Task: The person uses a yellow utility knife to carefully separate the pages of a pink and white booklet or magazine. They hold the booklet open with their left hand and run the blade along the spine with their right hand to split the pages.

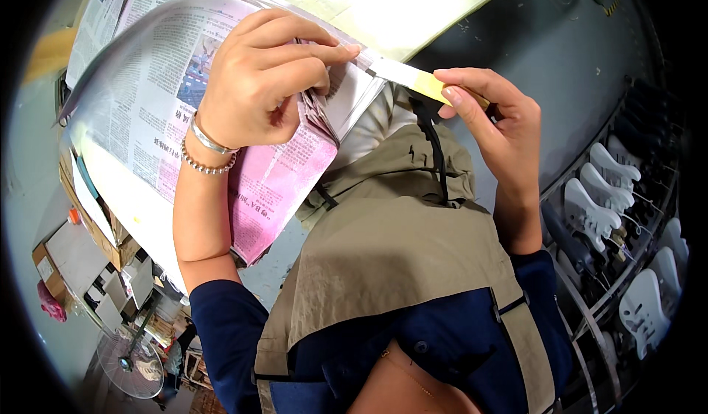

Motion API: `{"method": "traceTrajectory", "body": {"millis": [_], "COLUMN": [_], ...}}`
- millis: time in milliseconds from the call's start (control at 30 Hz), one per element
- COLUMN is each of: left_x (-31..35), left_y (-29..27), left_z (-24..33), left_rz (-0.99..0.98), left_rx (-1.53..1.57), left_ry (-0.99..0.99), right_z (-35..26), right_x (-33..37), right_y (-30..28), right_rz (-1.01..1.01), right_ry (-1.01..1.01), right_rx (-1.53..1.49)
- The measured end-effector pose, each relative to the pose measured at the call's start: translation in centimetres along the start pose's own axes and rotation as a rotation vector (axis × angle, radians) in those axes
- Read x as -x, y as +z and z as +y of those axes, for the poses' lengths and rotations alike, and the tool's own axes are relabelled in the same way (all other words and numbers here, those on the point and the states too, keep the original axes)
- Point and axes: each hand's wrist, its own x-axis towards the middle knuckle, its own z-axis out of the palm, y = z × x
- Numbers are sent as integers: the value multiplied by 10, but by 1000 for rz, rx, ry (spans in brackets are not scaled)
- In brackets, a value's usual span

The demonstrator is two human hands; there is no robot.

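My left hand [269,75] is over newspaper sheets [155,82] with its fingers bent. Its fingertips are pressed together near a pale edge, and what they pinch, if anything, I cannot make out. Between the thumb and fingers of my right hand [495,112] is a narrow flat strip [420,84], white toward the left hand and yellow at the held end. The strip's white end comes close to my left fingertips. Under my left wrist, folded newspaper with pink staining [284,185] hangs over the table's near edge. A clear, curved-edged sheet [122,56] seems to lie over the newspaper.
A pale table [413,8] reaches away at the top. To the right stands a metal rack [590,311] with white, curved pieces [590,211] that have cut-outs, and dark ones. A fan [129,362] and cardboard [96,215] are at the lower left. Grey floor [546,53] shows at right.
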Motion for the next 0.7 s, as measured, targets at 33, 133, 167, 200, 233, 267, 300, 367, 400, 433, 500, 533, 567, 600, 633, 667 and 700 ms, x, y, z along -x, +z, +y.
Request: {"method": "traceTrajectory", "body": {"millis": [33, 133, 167, 200, 233, 267, 300, 367, 400, 433, 500, 533, 567, 600, 633, 667, 700], "left_x": [0, -2, -3, -4, -4, -4, -4, -3, -3, -2, -2, -2, -2, -2, -2, -2, -2], "left_y": [1, 1, 1, 0, 0, 0, 0, 1, 1, 1, 2, 2, 3, 3, 3, 2, 2], "left_z": [1, 3, 4, 5, 5, 6, 6, 5, 4, 4, 4, 4, 4, 4, 4, 4, 4], "left_rz": [-4, -21, -29, -38, -35, -31, -28, -31, -31, -33, -41, -40, -40, -39, -37, -35, -32], "left_rx": [1, -1, -4, -8, -15, -25, -34, -24, -19, -2, 33, 36, 38, 40, 37, 34, 31], "left_ry": [-6, -18, -18, -18, -12, -9, -5, 4, 8, -4, -24, -28, -31, -34, -32, -30, -27], "right_z": [1, 0, 0, 1, 1, 1, 1, 1, 1, 1, 0, 0, 1, 1, 1, 1, 2], "right_x": [0, -1, -1, -2, -2, -2, -2, -2, -2, -2, -2, -2, -2, -2, -2, -2, -2], "right_y": [0, 0, 0, 0, -1, 0, 0, 0, 0, 1, 1, 1, 2, 2, 2, 2, 2], "right_rz": [-2, -1, 0, 2, 4, 5, 6, 9, 10, 11, 14, 15, 14, 13, 11, 10, 9], "right_ry": [-3, 15, 18, 22, 25, 27, 28, 30, 29, 28, 24, 21, 25, 29, 32, 28, 23], "right_rx": [10, 33, 32, 31, 29, 25, 21, 17, 16, 16, 14, 13, 8, 3, -2, 2, 5]}}
